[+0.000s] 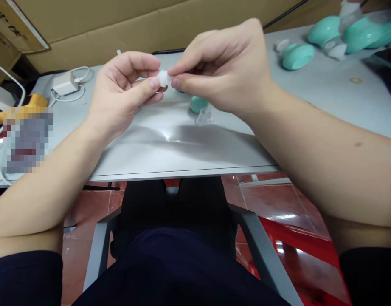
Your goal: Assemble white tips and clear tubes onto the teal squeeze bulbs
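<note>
Above the table, a small white plastic piece [164, 78] with a ridged outline sits between the thumb and fingers of my left hand [119, 87]. My right hand [229, 63] meets it from the right, thumb and forefinger pinched at a thin pale tip on that end. How far this tip goes into the white piece is hidden. On the table below my right hand lie a teal rounded part [199, 104] and a clear, cup-like plastic piece [204, 116], close together. Part of another dark teal thing shows behind my right fingertips.
Several teal rounded parts [297, 56] with translucent fittings stand at the back right, near a small tan ring [356, 80]. A white charger [64, 83] with cable and a yellow object [37, 102] lie left. Cardboard [119, 25] borders the table's back.
</note>
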### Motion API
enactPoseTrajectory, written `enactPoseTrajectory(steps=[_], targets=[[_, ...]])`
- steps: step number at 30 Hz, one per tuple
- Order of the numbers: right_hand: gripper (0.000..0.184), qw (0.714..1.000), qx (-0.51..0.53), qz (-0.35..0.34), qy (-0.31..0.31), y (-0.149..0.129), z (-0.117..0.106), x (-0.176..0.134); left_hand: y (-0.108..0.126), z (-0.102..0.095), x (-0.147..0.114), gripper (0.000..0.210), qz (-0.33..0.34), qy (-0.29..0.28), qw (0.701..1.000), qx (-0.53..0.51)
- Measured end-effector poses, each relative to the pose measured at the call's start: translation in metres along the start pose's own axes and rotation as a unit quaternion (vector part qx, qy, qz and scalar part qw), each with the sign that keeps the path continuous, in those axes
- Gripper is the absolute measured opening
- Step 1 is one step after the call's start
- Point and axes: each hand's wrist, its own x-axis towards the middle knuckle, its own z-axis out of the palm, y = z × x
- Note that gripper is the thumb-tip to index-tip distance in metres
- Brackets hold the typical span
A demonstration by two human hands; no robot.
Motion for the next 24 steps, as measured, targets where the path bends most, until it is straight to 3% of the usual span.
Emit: enactPoseTrajectory(steps=[5,7,10,13,18,24], targets=[[0.013,1.0,0.011,0.025,0.004,-0.005,0.003,-0.003,0.004,0.001,-0.002,0.028,-0.004,-0.063,0.997,-0.045],[0.014,0.999,0.0,0.04,0.014,-0.008,0.004,-0.005,0.003,0.0,-0.002,0.029,-0.007,-0.056,0.997,-0.044],[0.016,0.999,-0.008,0.031,0.016,-0.01,0.004,-0.006,0.0,-0.005,-0.003,0.035,0.008,-0.045,0.999,-0.015],[0.012,0.999,-0.048,0.003,-0.002,-0.009,0.001,-0.005,-0.002,-0.009,-0.002,0.046,0.027,-0.068,0.997,0.015],[0.01,0.993,-0.109,-0.033,-0.035,-0.01,-0.004,-0.004,0.004,-0.007,-0.004,0.048,-0.004,-0.041,0.998,0.051],[0.013,0.997,-0.058,0.041,0.016,-0.016,0.002,-0.004,-0.022,-0.02,0.013,0.073,-0.023,-0.085,0.995,0.035]])
